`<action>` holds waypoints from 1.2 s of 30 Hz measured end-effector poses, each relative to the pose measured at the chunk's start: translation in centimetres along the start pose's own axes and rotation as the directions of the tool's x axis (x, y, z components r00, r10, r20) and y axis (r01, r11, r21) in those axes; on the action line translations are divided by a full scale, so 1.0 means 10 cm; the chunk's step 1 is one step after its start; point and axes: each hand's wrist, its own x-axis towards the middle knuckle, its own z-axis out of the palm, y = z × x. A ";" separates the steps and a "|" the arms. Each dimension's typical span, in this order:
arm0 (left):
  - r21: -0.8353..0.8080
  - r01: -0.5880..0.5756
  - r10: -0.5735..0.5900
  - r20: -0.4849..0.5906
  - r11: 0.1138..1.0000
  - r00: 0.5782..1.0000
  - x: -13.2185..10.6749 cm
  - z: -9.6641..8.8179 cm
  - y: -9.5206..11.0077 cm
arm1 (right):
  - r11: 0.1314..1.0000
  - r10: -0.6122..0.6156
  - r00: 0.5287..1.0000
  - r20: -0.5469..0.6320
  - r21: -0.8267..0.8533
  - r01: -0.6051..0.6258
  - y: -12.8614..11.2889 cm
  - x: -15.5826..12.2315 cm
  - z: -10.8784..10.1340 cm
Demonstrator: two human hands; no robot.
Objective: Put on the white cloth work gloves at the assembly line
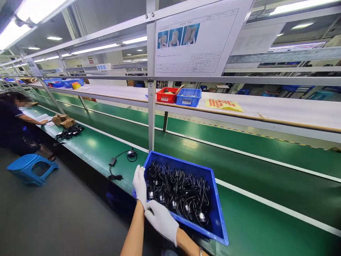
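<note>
My left hand [140, 184], in a white glove, is at the left end of a blue bin [220, 213], its fingers stretched out beside the rim. My right hand [163, 221], also gloved in white, lies across the bin's near left corner. Its fingers are closed at the cuff of the left glove, by my left wrist; the fingertips are partly hidden. Inside the bin lie many bundled black power adapters [178, 188] with coiled cables and whitish labels. Left of the bin, a single adapter [113, 162] with its cable lies on the green bench.
The green bench [90, 149] runs off to the left, with a heap of black cables [69, 133] and cardboard boxes [68, 122]. A person [16, 124] works there near a blue stool [29, 165]. Above, a shelf holds a red box [166, 96] and a blue box [188, 97].
</note>
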 end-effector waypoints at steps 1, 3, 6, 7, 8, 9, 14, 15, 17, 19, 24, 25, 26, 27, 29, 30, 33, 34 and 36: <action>0.109 0.003 -0.006 0.021 0.994 1.000 0.10 0.12 -0.11 | 0.999 0.044 0.999 -0.013 -0.009 -0.044 0.25 0.06 -0.06; 0.343 -0.008 -0.011 0.054 0.939 0.998 0.27 0.33 -0.33 | 0.982 0.174 0.982 -0.068 -0.060 -0.178 0.74 0.22 -0.18; 0.615 -0.025 -0.035 0.085 0.788 0.996 0.44 0.53 -0.60 | 0.921 0.322 0.929 -0.181 -0.168 -0.352 1.24 0.53 -0.29; 0.686 -0.029 -0.042 0.087 0.727 0.995 0.47 0.57 -0.66 | 0.901 0.342 0.916 -0.210 -0.203 -0.383 1.33 0.65 -0.30; 0.747 -0.034 -0.049 0.089 0.664 0.995 0.50 0.60 -0.72 | 0.885 0.350 0.908 -0.231 -0.238 -0.401 1.37 0.77 -0.30; 0.797 -0.038 -0.057 0.091 0.602 0.994 0.52 0.62 -0.75 | 0.870 0.352 0.903 -0.246 -0.271 -0.413 1.39 0.89 -0.29; 0.927 -0.056 -0.121 0.107 0.370 0.987 0.62 0.68 -0.73 | 0.826 0.348 0.895 -0.280 -0.360 -0.434 1.27 1.30 -0.14; 0.936 -0.058 -0.133 0.110 0.346 0.985 0.64 0.69 -0.70 | 0.829 0.352 0.894 -0.277 -0.352 -0.435 1.27 1.34 -0.12; 0.943 -0.062 -0.161 0.120 0.327 0.980 0.67 0.70 -0.63 | 0.845 0.366 0.892 -0.266 -0.308 -0.438 1.29 1.38 -0.15; 0.938 -0.056 -0.199 0.130 0.342 0.971 0.71 0.71 -0.56 | 0.862 0.397 0.882 -0.252 -0.226 -0.453 1.36 1.38 -0.26; 0.861 0.067 -0.385 0.155 0.504 0.910 0.98 0.65 -0.29 | 0.874 0.484 0.863 -0.147 0.130 -0.468 1.60 1.25 -0.73; 0.831 0.111 -0.442 0.172 0.546 0.880 1.06 0.61 -0.23 | 0.868 0.478 0.870 -0.116 0.214 -0.449 1.64 1.22 -0.83; 0.795 0.160 -0.500 0.198 0.586 0.843 1.13 0.55 -0.16 | 0.855 0.468 0.879 -0.088 0.295 -0.426 1.66 1.19 -0.91; 0.753 0.211 -0.553 0.234 0.623 0.800 1.19 0.49 -0.11 | 0.836 0.459 0.886 -0.066 0.370 -0.405 1.69 1.15 -0.97; 0.659 0.317 -0.635 0.320 0.682 0.703 1.27 0.36 -0.03 | 0.785 0.445 0.894 -0.046 0.500 -0.365 1.70 1.08 -1.06; 0.608 0.371 -0.662 0.365 0.702 0.654 1.28 0.30 -0.02 | 0.758 0.442 0.896 -0.047 0.554 -0.345 1.70 1.04 -1.09; 0.449 0.530 -0.695 0.482 0.719 0.533 1.15 0.17 -0.06 | 0.694 0.437 0.897 -0.065 0.659 -0.291 1.64 0.93 -1.11; 0.396 0.577 -0.693 0.514 0.714 0.505 1.08 0.17 -0.09 | 0.688 0.431 0.899 -0.072 0.671 -0.276 1.60 0.91 -1.11; 0.296 0.653 -0.678 0.570 0.697 0.464 0.91 0.20 -0.17 | 0.704 0.404 0.911 -0.086 0.665 -0.249 1.48 0.91 -1.08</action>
